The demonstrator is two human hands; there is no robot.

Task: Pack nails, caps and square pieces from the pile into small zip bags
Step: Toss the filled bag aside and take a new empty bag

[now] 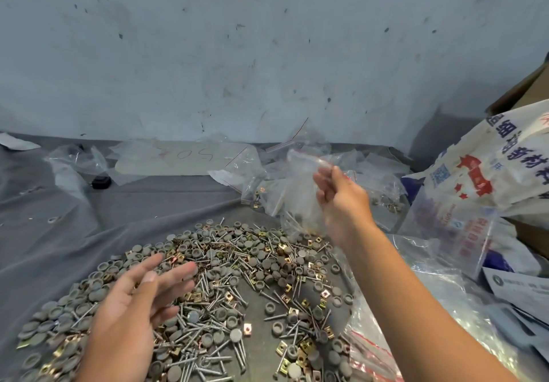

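Clear zip bag (300,185) in R hand (341,200), prob. pinched; L hand (139,301) over pile (237,277).

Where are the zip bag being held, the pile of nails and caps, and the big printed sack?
zip bag (300,191): head view, clear middle.
pile (237,277): head view, centre of heap.
printed sack (505,158): head view, white printed face.

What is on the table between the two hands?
In the head view, the pile of nails, grey caps and gold square pieces lies between the left hand, hovering open low, and the right hand, raised higher with a clear zip bag.
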